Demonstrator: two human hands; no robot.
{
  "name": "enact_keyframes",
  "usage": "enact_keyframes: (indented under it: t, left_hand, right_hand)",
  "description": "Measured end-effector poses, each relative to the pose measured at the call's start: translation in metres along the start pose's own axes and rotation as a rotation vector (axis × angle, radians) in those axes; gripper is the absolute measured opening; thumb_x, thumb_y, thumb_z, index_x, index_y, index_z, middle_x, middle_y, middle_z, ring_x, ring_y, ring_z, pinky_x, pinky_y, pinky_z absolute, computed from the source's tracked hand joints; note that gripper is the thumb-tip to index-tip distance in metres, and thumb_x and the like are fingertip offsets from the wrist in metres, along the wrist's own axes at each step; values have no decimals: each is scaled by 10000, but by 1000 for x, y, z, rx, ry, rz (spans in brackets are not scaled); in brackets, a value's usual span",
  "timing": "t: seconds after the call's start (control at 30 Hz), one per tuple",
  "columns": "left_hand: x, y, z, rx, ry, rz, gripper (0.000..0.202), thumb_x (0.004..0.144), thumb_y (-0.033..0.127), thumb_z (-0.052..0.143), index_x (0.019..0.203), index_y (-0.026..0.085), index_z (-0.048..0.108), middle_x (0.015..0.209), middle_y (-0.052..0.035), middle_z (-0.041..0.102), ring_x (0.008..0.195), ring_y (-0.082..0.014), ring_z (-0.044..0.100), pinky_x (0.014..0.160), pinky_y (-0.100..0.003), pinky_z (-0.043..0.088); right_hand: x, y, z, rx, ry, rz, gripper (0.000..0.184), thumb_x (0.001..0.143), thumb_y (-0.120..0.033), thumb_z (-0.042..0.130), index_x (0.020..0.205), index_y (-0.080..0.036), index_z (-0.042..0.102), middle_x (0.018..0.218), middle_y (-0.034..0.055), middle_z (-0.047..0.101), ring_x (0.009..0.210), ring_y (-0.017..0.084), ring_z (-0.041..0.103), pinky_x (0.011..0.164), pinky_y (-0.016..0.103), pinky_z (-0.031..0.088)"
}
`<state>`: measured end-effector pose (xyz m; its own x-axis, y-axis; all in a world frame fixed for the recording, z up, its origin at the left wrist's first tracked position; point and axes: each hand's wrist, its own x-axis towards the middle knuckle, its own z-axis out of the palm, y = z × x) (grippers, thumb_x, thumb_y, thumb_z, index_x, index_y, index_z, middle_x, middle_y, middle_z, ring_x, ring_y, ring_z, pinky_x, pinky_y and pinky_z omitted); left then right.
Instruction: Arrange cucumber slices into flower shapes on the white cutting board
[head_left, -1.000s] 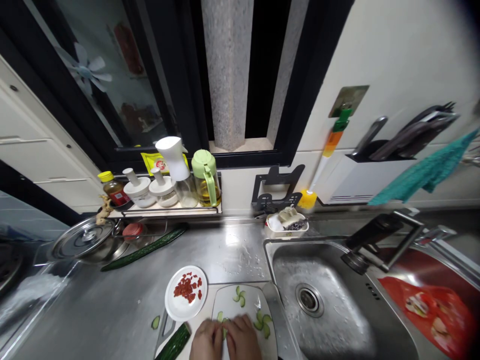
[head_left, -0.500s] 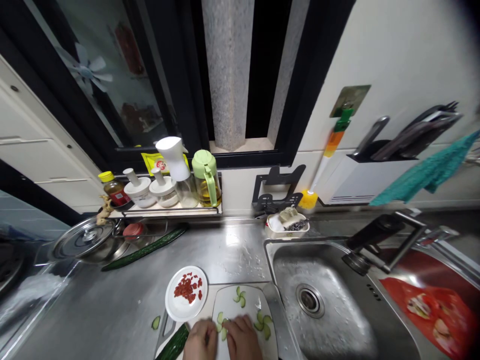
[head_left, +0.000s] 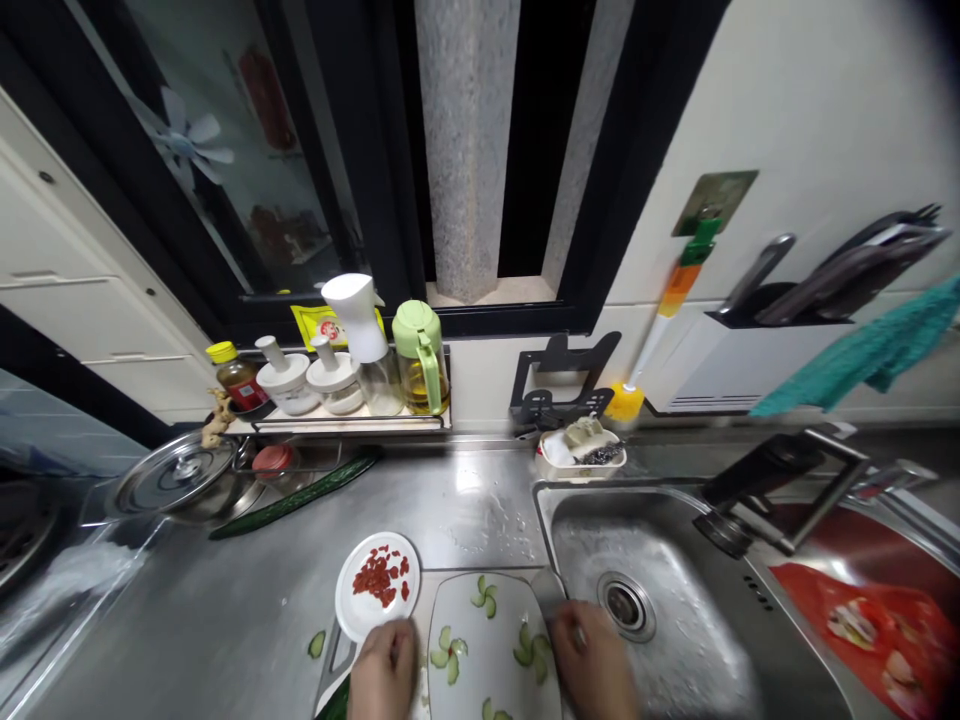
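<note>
A white squarish plate (head_left: 491, 620) carries cucumber slices (head_left: 448, 655) laid out as small pinwheel flowers; the left one has a red bit at its centre. My left hand (head_left: 384, 670) is at the plate's left, fingers curled in, and whatever is inside them is hidden. Close to the right edge of the plate is my right hand (head_left: 596, 660), slightly blurred, its fingers also curled and their contents hidden. Red goji berries (head_left: 379, 577) lie on a small round white plate (head_left: 352, 622) just beyond my left hand. A cut cucumber (head_left: 335, 703) shows partly beside that hand.
A steel sink (head_left: 675, 560) lies to the right, with a faucet (head_left: 750, 490) and red bag (head_left: 870, 630). A whole cucumber (head_left: 300, 497), lidded pot (head_left: 184, 480) and seasoning shelf (head_left: 345, 425) stand behind. One cucumber slice (head_left: 316, 644) lies on the counter.
My hands have moved apart, away from over the white plate: the right hand to its right edge, the left hand slightly left. The left flower with its red centre is now uncovered.
</note>
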<state>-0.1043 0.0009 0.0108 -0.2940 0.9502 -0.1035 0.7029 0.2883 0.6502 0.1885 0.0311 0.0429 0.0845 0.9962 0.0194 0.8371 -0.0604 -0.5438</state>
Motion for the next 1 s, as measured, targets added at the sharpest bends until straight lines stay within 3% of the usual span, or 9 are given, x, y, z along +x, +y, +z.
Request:
enact_keyframes:
  t: [0.13,0.27,0.47,0.7,0.87,1.0]
  left_hand:
    - [18,13,-19,35,-30,-119,293,850,413,411,781,251,646,761,-29,698,734,-181,645,720,-257,451]
    - [34,30,-26,117,-112,-197,261,839,397,417,768,257,625,781,-41,710,775,-202,659,714,-267,439]
    - [47,35,-22,214,-208,-264,263,832,380,410,762,262,635,757,-68,729,757,-229,675,666,-285,424]
    - [46,29,-29,189,-195,-260,284,832,368,422,656,240,606,688,-46,707,706,-193,660,632,-251,406]
    - [33,24,-29,19,-95,-111,338,826,443,454,610,218,583,587,19,619,585,-121,559,614,-210,389]
    - [19,33,-3,-254,-219,-7,300,757,421,528,591,185,613,527,39,514,537,-97,448,560,-203,353]
  right_hand:
    - [13,48,-47,-467,-46,301,129,887,-245,450,852,-165,545,890,138,612,959,331,547,705,400,417]
    - [7,63,-55,-531,-151,443,206,922,-289,441,993,-109,514,1006,177,597,1007,353,539,703,415,424]
    - [2,40,-27,-394,-210,364,140,912,-216,412,930,-160,539,1001,140,597,1026,321,530,750,378,418]
    - [-2,15,-13,-132,-110,86,164,878,-279,454,761,-206,543,849,95,603,875,273,529,793,386,396]
    - [-1,-8,2,74,-115,-26,168,841,-250,442,773,-199,586,806,85,619,844,256,545,755,371,403]
    - [4,-27,20,292,-180,-25,235,793,-255,450,862,-163,655,809,93,651,817,243,581,776,375,427]
